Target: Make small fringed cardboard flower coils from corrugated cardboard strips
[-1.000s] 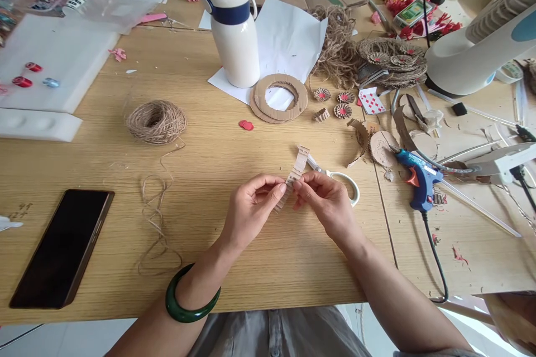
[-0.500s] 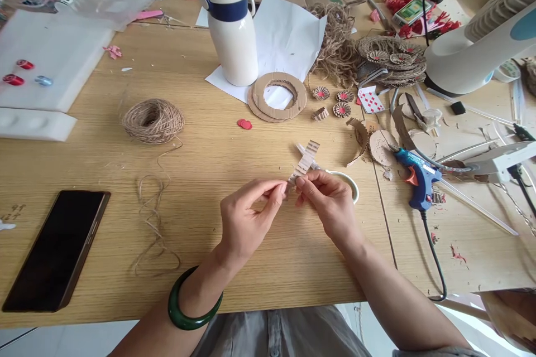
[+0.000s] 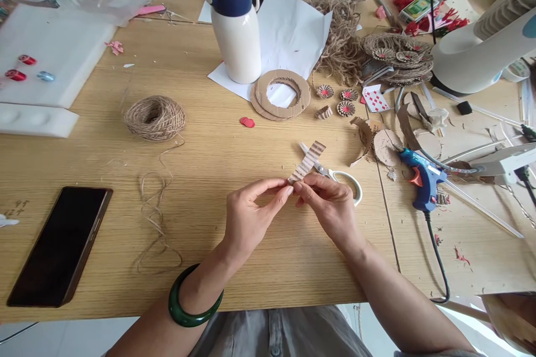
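A short strip of corrugated cardboard (image 3: 309,160) slants up and to the right from my fingertips. My left hand (image 3: 255,209) pinches its lower end between thumb and finger. Close beside it, my right hand (image 3: 330,203) grips the same end, thumb on top. White-handled scissors (image 3: 355,187) lie on the table just behind my right hand, partly covered by it and the strip. Beyond the strip are cardboard rings (image 3: 262,103), small red paper discs (image 3: 247,122) and several little rolled cardboard rosettes (image 3: 345,108) with red centres.
A twine ball (image 3: 156,117) and a phone (image 3: 61,245) lie to the left. A white bottle (image 3: 237,39) stands behind the rings. At right sit a blue glue gun (image 3: 425,184) with its cord, cardboard scraps (image 3: 386,147), a playing card (image 3: 375,99) and a white appliance (image 3: 460,61).
My hands have drawn closer together at the strip's lower end, and the strip has turned slightly. The whole view has shifted a little.
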### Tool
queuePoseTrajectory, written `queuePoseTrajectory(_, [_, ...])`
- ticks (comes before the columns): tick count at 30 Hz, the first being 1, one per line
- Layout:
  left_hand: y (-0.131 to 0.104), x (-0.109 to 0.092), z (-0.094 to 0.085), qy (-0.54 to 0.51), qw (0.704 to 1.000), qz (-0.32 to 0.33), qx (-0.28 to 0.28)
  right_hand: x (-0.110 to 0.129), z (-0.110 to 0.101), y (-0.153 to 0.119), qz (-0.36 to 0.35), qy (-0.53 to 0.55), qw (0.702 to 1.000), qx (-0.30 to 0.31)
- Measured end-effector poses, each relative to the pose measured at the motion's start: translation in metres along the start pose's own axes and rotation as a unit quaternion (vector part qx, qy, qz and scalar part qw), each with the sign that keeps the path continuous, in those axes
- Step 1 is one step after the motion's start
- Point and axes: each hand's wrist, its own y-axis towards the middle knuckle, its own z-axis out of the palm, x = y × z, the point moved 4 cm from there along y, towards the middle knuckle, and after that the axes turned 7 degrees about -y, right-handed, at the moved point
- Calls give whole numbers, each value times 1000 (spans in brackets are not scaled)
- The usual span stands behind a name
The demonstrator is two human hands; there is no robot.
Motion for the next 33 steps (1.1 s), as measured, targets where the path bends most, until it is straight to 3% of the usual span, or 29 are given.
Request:
queuePoseTrajectory(5, [2, 7, 1, -91, 994, -50, 22, 2, 2, 0, 5, 13, 1000, 7])
queuePoseTrajectory(9, [3, 8, 1, -100, 993, -50, 27, 4, 2, 1, 2, 23, 1000, 8])
queuePoseTrajectory(17, [4, 0, -3, 26, 999, 16, -12, -5, 6, 0, 33, 52, 998, 9])
queuePoseTrajectory(22, [4, 6, 0, -65, 997, -36, -10, -7, 7, 1, 63, 79, 995, 7])
queuePoseTrajectory(27, [5, 9, 3, -149, 984, -96, 13, -3, 6, 1, 48, 66, 997, 1])
queuePoseTrajectory(33, [6, 8, 2, -140, 986, -86, 21, -3, 8, 1, 38, 49, 998, 23])
